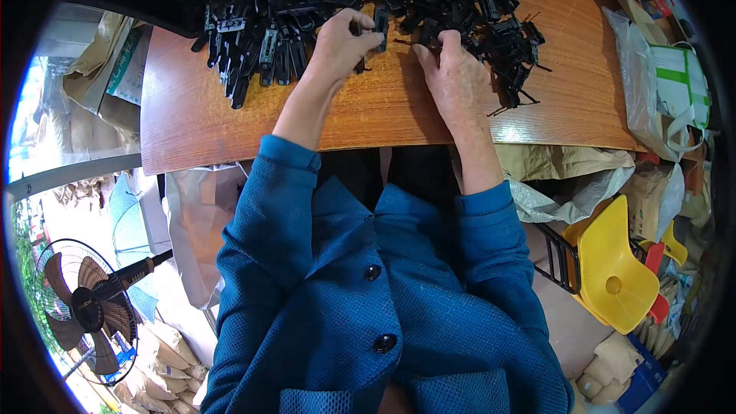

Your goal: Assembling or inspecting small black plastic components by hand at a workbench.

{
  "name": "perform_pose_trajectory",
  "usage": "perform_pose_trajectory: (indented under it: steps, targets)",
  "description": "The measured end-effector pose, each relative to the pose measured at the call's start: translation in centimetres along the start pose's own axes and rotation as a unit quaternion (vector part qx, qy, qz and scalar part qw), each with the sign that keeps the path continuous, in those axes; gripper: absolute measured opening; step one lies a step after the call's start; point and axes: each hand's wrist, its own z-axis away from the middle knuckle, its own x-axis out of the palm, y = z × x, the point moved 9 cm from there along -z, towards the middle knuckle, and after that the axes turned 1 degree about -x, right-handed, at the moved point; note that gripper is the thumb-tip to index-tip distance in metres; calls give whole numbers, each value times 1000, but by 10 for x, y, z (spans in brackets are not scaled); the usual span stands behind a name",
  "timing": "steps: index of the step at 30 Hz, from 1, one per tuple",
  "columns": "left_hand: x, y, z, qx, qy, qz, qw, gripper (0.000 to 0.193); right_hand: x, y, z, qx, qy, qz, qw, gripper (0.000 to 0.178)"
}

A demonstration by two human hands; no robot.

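My left hand [343, 44] is closed, with thumb and fingers pinching a narrow black plastic part [381, 24] held upright above the wooden table. To its right, my right hand [458, 77] has its thumb and forefinger curled close together. What sits between them is too small and dark to make out. Just beyond my left hand lies a heap of long flat black plastic parts [268, 50], some with greyish faces. Beyond and beside my right hand spreads another heap of black parts with thin protruding arms [515, 50].
The brown wooden table [207, 126] has a curved-looking near edge. Open sacks [571, 192] hang below it. A yellow plastic chair [613, 276] stands at right, a black fan [86, 308] at left. Bags [675, 84] and cardboard [100, 69] flank the table.
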Motion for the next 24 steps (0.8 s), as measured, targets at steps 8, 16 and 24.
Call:
perform_pose_trajectory:
  steps: [8, 16, 24]
  targets:
    - [-30, -16, 74, -47, 1, 263, 964, 27, 17, -18, 2, 45, -16, 74, 996, 28]
    - [-65, -40, 119, -69, 31, 314, 946, 29, 11, -56, 30, -6, 57, 20, 998, 13]
    - [-68, -57, 139, -109, 40, 401, 909, 26, 31, -78, 54, -87, -12, 57, 995, 17]
